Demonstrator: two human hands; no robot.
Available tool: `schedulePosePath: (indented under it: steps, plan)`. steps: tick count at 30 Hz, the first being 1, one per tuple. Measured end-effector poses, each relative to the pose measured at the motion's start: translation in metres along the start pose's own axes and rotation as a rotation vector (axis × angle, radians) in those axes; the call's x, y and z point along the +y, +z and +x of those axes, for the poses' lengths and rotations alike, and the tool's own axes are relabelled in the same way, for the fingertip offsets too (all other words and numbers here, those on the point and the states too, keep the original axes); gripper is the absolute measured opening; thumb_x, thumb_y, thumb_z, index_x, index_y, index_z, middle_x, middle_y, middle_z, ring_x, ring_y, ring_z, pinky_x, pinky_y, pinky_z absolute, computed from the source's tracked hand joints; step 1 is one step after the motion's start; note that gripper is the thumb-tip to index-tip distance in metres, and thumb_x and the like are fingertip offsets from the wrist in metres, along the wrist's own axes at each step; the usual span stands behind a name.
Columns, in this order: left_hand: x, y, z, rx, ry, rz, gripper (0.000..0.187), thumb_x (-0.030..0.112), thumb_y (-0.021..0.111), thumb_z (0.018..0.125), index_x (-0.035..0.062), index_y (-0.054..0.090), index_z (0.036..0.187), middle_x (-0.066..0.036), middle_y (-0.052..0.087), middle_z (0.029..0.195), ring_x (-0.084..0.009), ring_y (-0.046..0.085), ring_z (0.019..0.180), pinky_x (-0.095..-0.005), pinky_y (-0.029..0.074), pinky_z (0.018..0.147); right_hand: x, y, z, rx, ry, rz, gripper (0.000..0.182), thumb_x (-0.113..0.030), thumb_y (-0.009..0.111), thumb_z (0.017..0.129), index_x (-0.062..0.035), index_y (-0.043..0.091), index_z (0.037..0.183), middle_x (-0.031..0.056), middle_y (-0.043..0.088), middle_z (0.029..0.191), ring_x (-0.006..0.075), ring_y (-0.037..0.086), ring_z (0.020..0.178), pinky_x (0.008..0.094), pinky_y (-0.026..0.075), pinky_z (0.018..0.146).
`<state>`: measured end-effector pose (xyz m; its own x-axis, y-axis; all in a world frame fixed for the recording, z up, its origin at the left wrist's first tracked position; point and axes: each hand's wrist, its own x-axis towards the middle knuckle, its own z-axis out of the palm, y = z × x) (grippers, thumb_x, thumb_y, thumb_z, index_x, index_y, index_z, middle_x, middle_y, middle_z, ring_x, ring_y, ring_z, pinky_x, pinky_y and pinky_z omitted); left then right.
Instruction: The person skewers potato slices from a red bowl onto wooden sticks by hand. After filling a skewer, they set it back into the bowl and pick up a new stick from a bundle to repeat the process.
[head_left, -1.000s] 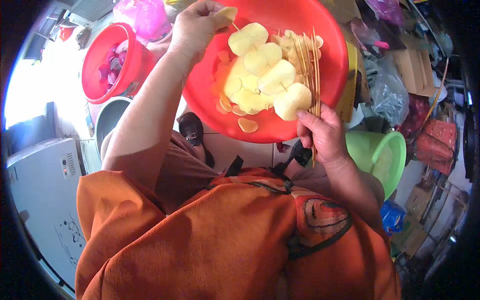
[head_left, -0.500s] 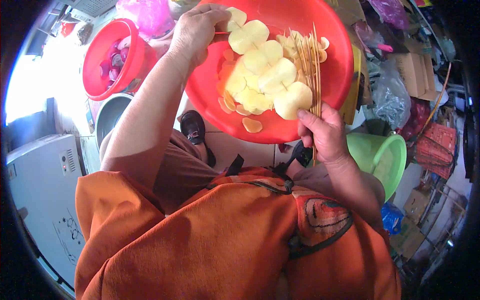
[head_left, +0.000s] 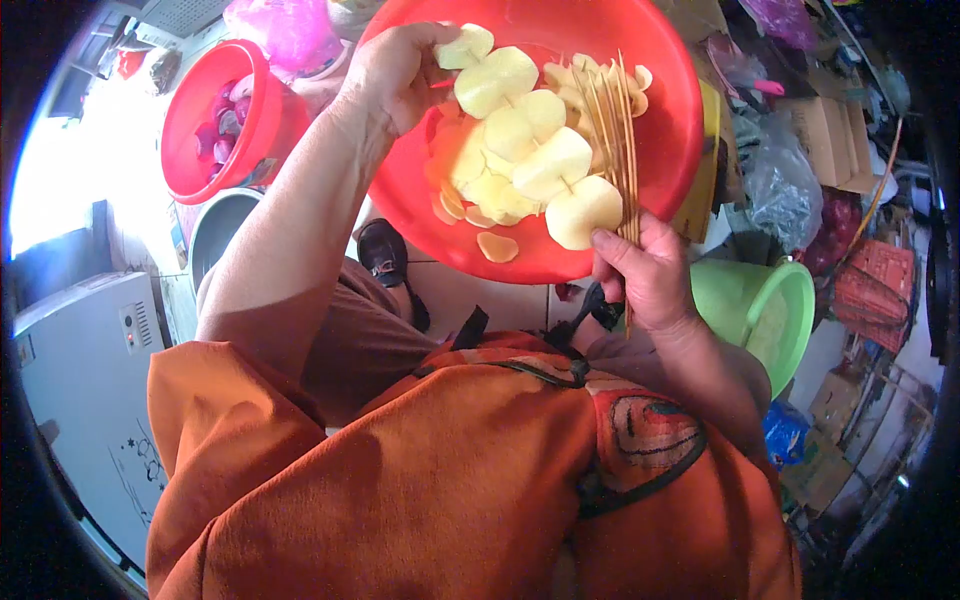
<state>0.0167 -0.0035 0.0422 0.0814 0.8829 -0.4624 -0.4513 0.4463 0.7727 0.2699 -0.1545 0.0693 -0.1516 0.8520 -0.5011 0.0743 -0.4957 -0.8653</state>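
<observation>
Over a big red basin (head_left: 400,190) stretches a skewer threaded with several pale yellow potato slices (head_left: 552,163). My left hand (head_left: 397,78) is closed at its upper end, beside the topmost slice; the fingertips are partly hidden. My right hand (head_left: 650,265) grips a bundle of thin bamboo skewers (head_left: 625,150), points upward. Its thumb touches the edge of the lowest slice. Beneath the threaded slices, loose potato slices (head_left: 490,195) lie in the basin, with more behind the bundle.
A red bucket (head_left: 180,165) with purple onion pieces stands at the left, above a grey tub (head_left: 212,235). A light green bucket (head_left: 790,325) sits to the right. Boxes, plastic bags and a red crate (head_left: 875,295) crowd the right side. A white appliance (head_left: 85,340) is at left.
The threaded slices have tilted and shifted slightly left and down at the near end. My left hand's fingers have curled in more. My right hand has barely moved, still with the bundle.
</observation>
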Motion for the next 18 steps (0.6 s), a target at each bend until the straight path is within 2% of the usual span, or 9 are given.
schedulePosePath:
  steps: [2, 4, 5, 7, 10, 17, 18]
  plan:
    - [-0.002, 0.003, -0.006, -0.009, -0.047, 0.048, 0.021, 0.017, 0.056, 0.085, 0.0018, 0.058, 0.099, -0.009, 0.063, 0.09, -0.0205, 0.061, 0.085, -0.036, 0.05, 0.075, 0.002, 0.0, 0.0, 0.007, -0.004, 0.018, 0.019, -0.019, 0.058, 0.084, -0.0028, 0.056, 0.094, 0.0011, 0.053, 0.059, 0.0059, 0.044, 0.042, 0.0194, 0.035, 0.038]
    - [-0.003, 0.004, -0.009, -0.039, -0.111, 0.176, 0.026, 0.026, 0.055, 0.087, 0.0088, 0.06, 0.105, -0.004, 0.065, 0.099, -0.0159, 0.061, 0.09, -0.0364, 0.049, 0.081, 0.004, 0.0, 0.0, 0.012, -0.008, 0.036, 0.019, -0.019, 0.059, 0.084, -0.0025, 0.057, 0.093, 0.0012, 0.053, 0.059, 0.006, 0.044, 0.042, 0.0194, 0.035, 0.038]
    - [-0.003, 0.006, -0.012, -0.039, -0.112, 0.176, 0.026, 0.026, 0.055, 0.087, 0.0088, 0.06, 0.105, -0.004, 0.065, 0.099, -0.0159, 0.061, 0.09, -0.0364, 0.049, 0.081, 0.004, 0.0, 0.0, 0.022, -0.011, 0.032, 0.019, -0.019, 0.059, 0.084, -0.0026, 0.057, 0.092, 0.0013, 0.053, 0.06, 0.0061, 0.044, 0.042, 0.0193, 0.035, 0.038]
    - [-0.004, 0.01, -0.015, -0.045, -0.107, 0.222, 0.025, 0.027, 0.055, 0.087, 0.0089, 0.061, 0.103, -0.003, 0.065, 0.096, -0.0143, 0.062, 0.088, -0.0328, 0.051, 0.075, 0.005, -0.001, 0.001, 0.031, -0.014, 0.028, 0.019, -0.019, 0.059, 0.084, -0.0026, 0.057, 0.092, 0.0013, 0.053, 0.06, 0.0062, 0.044, 0.042, 0.0193, 0.035, 0.038]
    - [-0.006, 0.012, -0.014, -0.089, -0.139, 0.168, 0.022, 0.021, 0.056, 0.085, 0.0043, 0.06, 0.099, -0.005, 0.064, 0.09, -0.0164, 0.061, 0.083, -0.0334, 0.049, 0.075, 0.004, 0.0, 0.002, 0.036, -0.011, 0.035, 0.019, -0.02, 0.059, 0.084, -0.0028, 0.056, 0.092, 0.0015, 0.054, 0.06, 0.0064, 0.045, 0.042, 0.0194, 0.035, 0.038]
    - [-0.005, 0.014, -0.017, -0.047, -0.107, 0.192, 0.02, 0.019, 0.059, 0.084, 0.0064, 0.06, 0.099, -0.005, 0.063, 0.092, -0.0157, 0.06, 0.084, -0.0321, 0.048, 0.074, 0.003, 0.001, 0.002, 0.052, 0.001, 0.036, 0.02, -0.021, 0.058, 0.085, -0.0031, 0.056, 0.093, 0.0021, 0.054, 0.061, 0.0063, 0.045, 0.041, 0.0194, 0.035, 0.037]
    - [-0.008, 0.013, -0.016, -0.064, -0.052, 0.22, 0.02, 0.022, 0.059, 0.084, 0.0084, 0.06, 0.099, -0.003, 0.063, 0.092, -0.0138, 0.061, 0.085, -0.03, 0.05, 0.071, 0.003, 0.001, 0.002, 0.05, 0.0, 0.046, 0.02, -0.021, 0.058, 0.085, -0.0031, 0.055, 0.093, 0.0022, 0.054, 0.061, 0.0063, 0.045, 0.041, 0.0194, 0.035, 0.037]
